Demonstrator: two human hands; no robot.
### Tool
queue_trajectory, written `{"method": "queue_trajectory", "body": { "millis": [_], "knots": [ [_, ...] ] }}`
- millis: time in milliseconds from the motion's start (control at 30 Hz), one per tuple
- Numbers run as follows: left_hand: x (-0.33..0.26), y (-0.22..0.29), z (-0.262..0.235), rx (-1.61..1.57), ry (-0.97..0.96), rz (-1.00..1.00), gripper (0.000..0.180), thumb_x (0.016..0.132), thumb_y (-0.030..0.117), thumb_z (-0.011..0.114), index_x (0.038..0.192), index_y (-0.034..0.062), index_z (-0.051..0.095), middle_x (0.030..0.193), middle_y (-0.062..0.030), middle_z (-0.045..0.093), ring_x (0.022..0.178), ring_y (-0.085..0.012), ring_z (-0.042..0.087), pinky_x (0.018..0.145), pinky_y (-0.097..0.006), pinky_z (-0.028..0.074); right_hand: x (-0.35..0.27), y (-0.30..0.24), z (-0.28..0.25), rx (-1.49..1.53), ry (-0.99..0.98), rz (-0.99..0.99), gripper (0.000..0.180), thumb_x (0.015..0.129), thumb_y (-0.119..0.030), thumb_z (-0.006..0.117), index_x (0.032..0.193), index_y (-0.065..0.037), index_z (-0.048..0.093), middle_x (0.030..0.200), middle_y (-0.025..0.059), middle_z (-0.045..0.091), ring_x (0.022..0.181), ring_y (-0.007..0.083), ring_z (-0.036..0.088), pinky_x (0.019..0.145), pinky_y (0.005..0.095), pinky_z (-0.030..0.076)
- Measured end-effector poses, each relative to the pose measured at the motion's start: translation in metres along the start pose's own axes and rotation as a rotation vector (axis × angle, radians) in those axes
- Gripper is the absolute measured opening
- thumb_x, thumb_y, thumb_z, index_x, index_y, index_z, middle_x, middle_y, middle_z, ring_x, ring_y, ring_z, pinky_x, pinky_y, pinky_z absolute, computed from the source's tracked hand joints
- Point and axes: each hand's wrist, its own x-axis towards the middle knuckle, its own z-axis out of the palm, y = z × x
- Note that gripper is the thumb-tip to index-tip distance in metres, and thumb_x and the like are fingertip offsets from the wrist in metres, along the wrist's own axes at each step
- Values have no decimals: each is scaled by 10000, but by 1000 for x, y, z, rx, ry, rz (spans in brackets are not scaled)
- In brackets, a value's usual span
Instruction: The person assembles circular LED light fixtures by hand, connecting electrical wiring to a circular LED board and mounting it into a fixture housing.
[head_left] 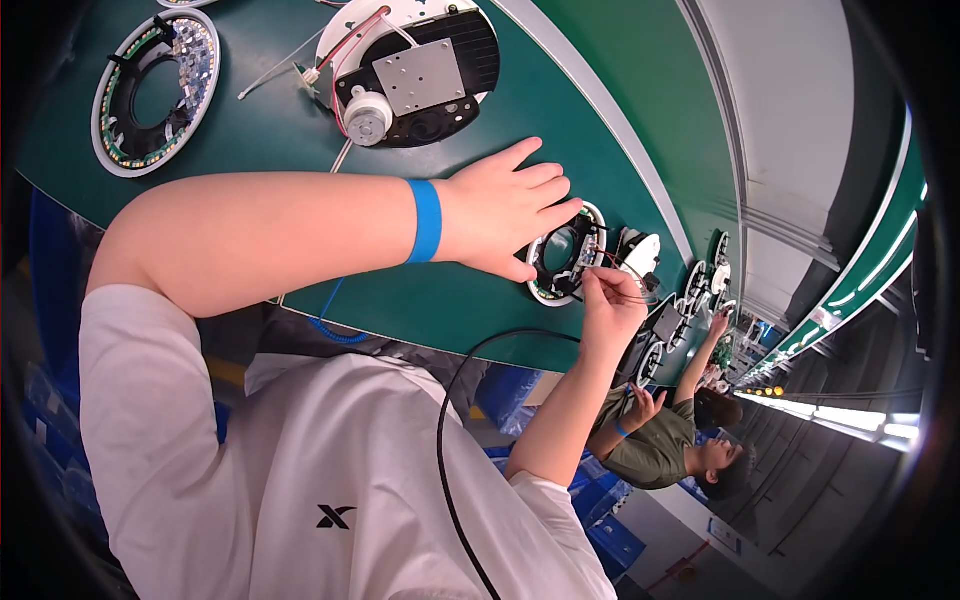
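Observation:
A white-rimmed ring with a black inner frame and a circuit board [589, 248] lies flat on the green table. My left hand [505, 208], a blue band on its wrist, spreads its fingers over the ring's left side; thumb and fingertips reach its rim. Over the ring's near right edge, my right hand [617, 303] pinches thumb against fingers. Thin dark wires [645, 298] run out from these fingers; the exact spot they grip is hidden. Beside the ring on the right is a white housing part [640, 250], with thin red and black wires between the two.
A round white unit with a motor [368, 118] and metal plate sits at the far side. Another ring [104, 100] lies far left. Right, a co-worker in a green shirt [650, 448] handles similar parts. A black cable [445, 440] crosses my front.

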Motion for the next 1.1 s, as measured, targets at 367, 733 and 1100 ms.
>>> {"method": "queue_trajectory", "body": {
  "millis": [367,733,1100],
  "knots": [
    [1,1,-1,4,-8,-1,846,865,579,683,1485,26,518,1444,-182,538,1433,-317,436,1242,-571,239,-1,-1,0,92,8,32,153,860,104,757,928,-4,673,870,48,724,770,75,665,726,200,523],
    [0,2,1,-1,-8,-5,830,865,574,685,1475,32,532,1424,-172,551,1423,-312,445,1241,-569,239,13,-10,-3,10,-222,-20,319,867,182,665,1007,-50,496,902,72,685,825,111,685,766,224,551],
    [2,3,1,-6,-2,-2,831,863,575,691,1472,33,532,1408,-165,566,1419,-311,453,1240,-567,243,17,-22,-2,-167,-239,21,301,863,170,655,994,-44,489,881,54,655,798,96,656,742,217,533]
  ]
}}
